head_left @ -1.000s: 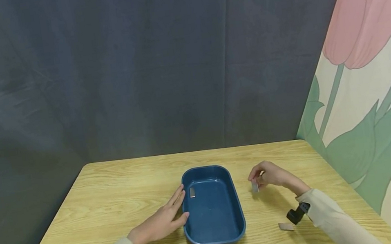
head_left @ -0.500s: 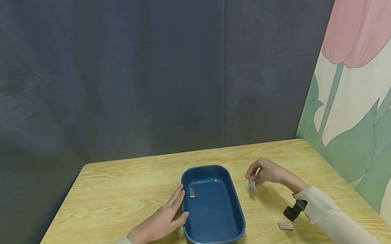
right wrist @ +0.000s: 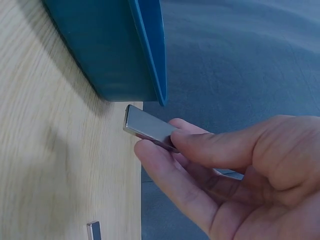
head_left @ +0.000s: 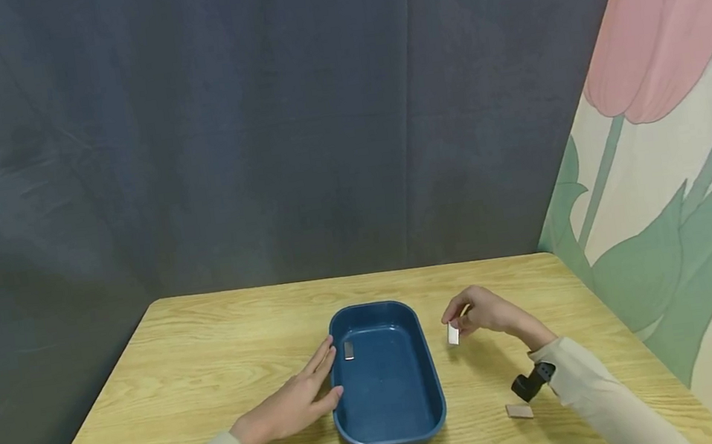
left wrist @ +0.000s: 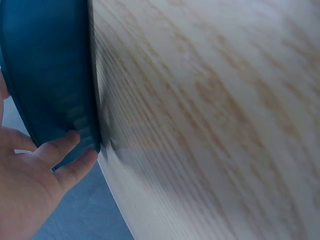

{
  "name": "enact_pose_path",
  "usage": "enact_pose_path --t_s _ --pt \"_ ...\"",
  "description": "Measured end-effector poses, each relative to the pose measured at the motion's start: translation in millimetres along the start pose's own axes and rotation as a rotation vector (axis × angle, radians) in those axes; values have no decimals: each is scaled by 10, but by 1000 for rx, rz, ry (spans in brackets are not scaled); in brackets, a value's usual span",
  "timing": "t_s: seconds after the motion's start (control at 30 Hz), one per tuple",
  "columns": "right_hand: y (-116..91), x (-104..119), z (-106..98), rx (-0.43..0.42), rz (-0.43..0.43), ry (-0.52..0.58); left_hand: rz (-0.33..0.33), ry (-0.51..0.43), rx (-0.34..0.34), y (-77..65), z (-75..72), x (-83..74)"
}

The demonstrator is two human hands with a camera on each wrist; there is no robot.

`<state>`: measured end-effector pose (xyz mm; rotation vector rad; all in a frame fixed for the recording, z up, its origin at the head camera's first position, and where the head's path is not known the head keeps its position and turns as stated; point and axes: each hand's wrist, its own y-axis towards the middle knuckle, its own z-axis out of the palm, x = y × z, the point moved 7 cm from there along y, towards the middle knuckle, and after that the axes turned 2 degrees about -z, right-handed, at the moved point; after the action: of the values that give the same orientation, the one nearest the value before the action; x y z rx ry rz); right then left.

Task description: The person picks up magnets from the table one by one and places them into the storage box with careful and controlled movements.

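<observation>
My left hand rests against the left side of a deep blue plastic tray, fingers stretched out. In the left wrist view its fingertips touch the tray's outer wall. My right hand, right of the tray, pinches a shiny silver rectangular metal bar between thumb and fingers, raised over the table. One similar bar lies inside the tray near its left wall. Another metal bar lies on the table below the right wrist.
The wood-grain table extends around the tray. A dark curtain hangs behind it, and a wall painted with tulips stands at the right. A small black wrist camera is strapped at the right sleeve.
My right hand has moved slightly left and away from me with the metal bar, whose bright face now shows more. The left hand and tray have stayed in place.
</observation>
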<state>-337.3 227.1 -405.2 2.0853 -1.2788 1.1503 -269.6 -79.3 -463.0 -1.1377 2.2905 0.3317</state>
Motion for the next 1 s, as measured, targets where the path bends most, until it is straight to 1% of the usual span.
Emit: enact_pose_path --t_s 0.33,0.47,0.57,0.73,1.0 --pt "43 -25 -13 -20 15 10 -4 -1 5 5 9 16" --pt "46 6 -17 -4 -8 20 -1 2 8 9 11 10" --pt "54 44 -15 5 -38 7 0 4 11 10 14 6" --pt "91 96 -22 0 -56 -13 3 0 12 15 11 2" --pt "138 126 20 9 -38 11 -4 -1 11 10 16 8"
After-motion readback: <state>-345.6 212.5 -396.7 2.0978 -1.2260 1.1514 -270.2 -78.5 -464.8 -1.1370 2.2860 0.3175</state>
